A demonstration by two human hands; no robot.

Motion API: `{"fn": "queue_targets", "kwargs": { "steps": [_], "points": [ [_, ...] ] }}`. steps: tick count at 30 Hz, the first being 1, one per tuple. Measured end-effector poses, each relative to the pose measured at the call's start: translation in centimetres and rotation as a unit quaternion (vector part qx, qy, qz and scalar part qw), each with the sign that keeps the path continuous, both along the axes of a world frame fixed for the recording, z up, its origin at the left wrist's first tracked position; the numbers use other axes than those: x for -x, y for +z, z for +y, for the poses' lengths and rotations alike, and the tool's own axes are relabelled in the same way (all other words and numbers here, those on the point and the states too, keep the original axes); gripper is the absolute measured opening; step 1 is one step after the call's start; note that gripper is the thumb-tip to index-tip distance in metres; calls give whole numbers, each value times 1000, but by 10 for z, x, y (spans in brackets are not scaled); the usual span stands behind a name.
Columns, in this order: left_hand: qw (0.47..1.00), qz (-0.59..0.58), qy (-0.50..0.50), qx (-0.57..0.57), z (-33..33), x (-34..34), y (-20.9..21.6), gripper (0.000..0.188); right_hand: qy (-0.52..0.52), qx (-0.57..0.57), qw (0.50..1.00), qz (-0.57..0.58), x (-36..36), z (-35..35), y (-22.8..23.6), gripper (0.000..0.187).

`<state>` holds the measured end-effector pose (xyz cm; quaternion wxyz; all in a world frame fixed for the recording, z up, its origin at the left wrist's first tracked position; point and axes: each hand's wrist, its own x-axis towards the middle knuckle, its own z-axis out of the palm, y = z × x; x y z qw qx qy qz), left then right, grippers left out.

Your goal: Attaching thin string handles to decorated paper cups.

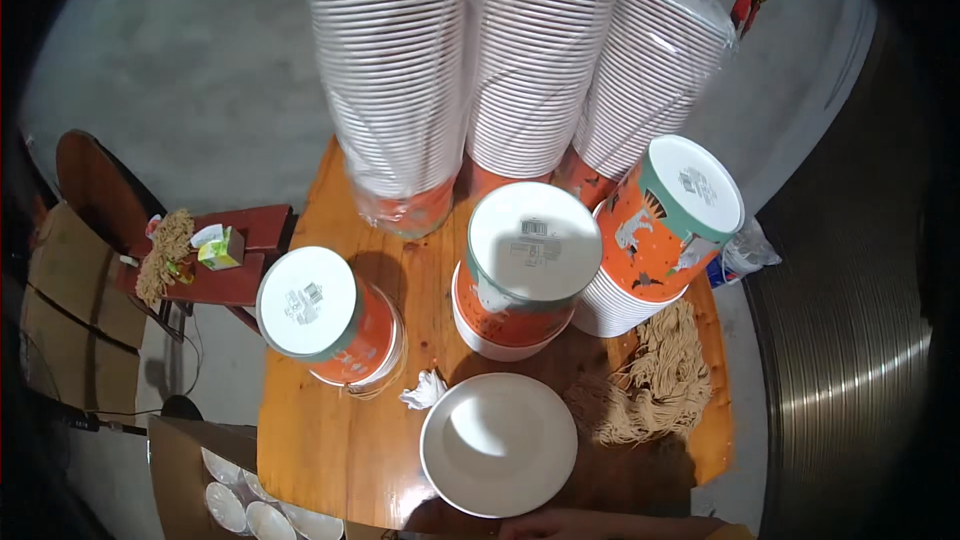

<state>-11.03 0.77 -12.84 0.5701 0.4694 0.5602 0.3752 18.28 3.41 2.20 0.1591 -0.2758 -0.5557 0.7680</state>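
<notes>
My right hand point(540, 525) lies low at the near table edge, with a bit of yellow sleeve point(730, 532) behind it. Its fingers are mostly cut off by the lower edge. My left hand is out of sight. Just beyond the right hand is a round white paper piece point(498, 445); whether it is an open bucket or a lid, I cannot tell. Upside-down orange paper buckets stand at the left point(310, 302), in the middle point(535, 242) and at the right point(690, 190). Thin cord loops round the left one's lower end.
Three tall plastic-wrapped bucket stacks point(390, 80) line the far side of the wooden table point(340, 470). Tan cord point(660, 380) lies heaped at right, crumpled white tissue point(425, 390) near the middle. A red bench point(250, 230) and a carton with white bowl-like pieces point(190, 450) stand left.
</notes>
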Motion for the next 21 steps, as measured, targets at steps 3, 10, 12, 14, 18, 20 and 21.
{"fn": "queue_targets", "kwargs": {
  "steps": [3, 10, 12, 14, 18, 20, 21],
  "points": [
    [999, -23, -4, 32, -2, -3, 0, 28, 19, 31, 999, -29, -2, 1, 8, 28],
    [994, -50, -26, 92, -29, 0, -18, 28, 47, 21, 998, -38, -5, -6, -14, 24],
    [992, -53, -37, 106, -45, 1, -25, 28, 16, -26, 999, -10, -2, -22, -51, 23],
    [990, -55, -49, 116, -61, 1, -32, 28, -16, -77, 997, 16, -4, -37, -61, 23],
    [989, -51, -47, 132, -98, 10, -34, 28, -15, 72, 995, -72, -9, -46, -43, 19],
    [988, -52, -49, 137, -115, 12, -31, 27, -168, -43, 984, -32, -10, -66, -48, 16],
    [987, -52, -47, 141, -127, 12, -30, 27, -169, -44, 984, -28, -8, -75, -49, 16]
  ]
}}
